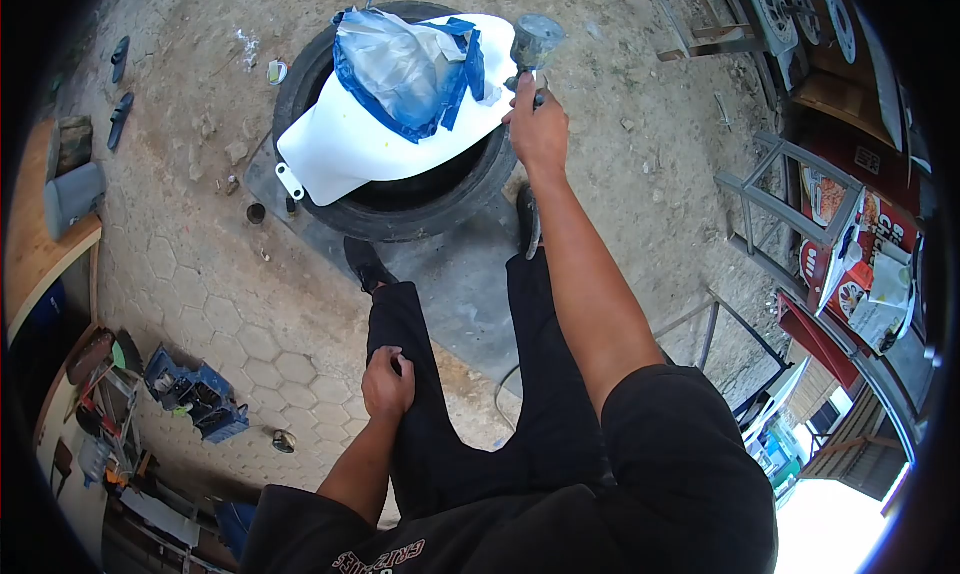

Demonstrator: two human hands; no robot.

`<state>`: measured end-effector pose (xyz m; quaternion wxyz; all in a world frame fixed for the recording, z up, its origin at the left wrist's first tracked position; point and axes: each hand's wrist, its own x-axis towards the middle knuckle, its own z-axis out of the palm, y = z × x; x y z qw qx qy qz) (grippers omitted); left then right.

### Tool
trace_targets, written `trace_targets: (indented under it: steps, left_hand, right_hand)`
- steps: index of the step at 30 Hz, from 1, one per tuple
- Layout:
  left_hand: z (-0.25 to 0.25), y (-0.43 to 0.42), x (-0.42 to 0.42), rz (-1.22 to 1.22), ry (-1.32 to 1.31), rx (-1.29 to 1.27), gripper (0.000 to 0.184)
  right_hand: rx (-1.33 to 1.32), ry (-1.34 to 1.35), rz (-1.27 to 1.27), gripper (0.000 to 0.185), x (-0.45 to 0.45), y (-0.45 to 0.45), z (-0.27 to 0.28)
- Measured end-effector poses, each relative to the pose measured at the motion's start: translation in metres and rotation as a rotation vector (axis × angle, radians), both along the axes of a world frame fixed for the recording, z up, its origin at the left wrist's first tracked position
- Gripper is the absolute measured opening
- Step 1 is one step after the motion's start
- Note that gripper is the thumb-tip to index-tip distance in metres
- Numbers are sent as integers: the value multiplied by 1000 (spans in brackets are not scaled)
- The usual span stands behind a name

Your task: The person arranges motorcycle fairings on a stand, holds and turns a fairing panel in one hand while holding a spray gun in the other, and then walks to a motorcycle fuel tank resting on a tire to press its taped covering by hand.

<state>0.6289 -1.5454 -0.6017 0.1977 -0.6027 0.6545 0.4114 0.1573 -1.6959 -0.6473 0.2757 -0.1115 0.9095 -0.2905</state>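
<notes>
In the head view my right hand (538,129) grips a spray gun (524,78) with a clear cup (538,36) on top. The gun is at the right edge of a glossy white curved panel (350,134). Blue masking tape (375,116) and crumpled clear plastic (395,64) cover part of that panel. It lies across a black tyre (400,224) on the ground. My left hand (388,382) rests on my thigh with its fingers curled in; a dark spot shows between them, and I cannot make out whether it is an object.
A grey slab (465,304) lies under the tyre and my feet. Sandals (120,109) lie at the left. A blue crate (195,394) holds assorted items at lower left. Metal frames (790,189) and boards stand along the right. A hose (503,394) runs beside my leg.
</notes>
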Motion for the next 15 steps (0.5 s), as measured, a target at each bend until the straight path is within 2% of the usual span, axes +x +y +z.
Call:
trace_targets:
  steps: [5,8,15]
  left_hand:
    - [-1,1,1,7,-2,4,25]
    - [-1,1,0,13,-4,4,24]
    - [0,-1,0,15,9,-12,24]
  right_hand:
    - [16,92,12,72,-8,0,-26]
    - [-105,115,-57,76,-11,-6,-20]
    - [-55,120,4,70,-11,-3,-27]
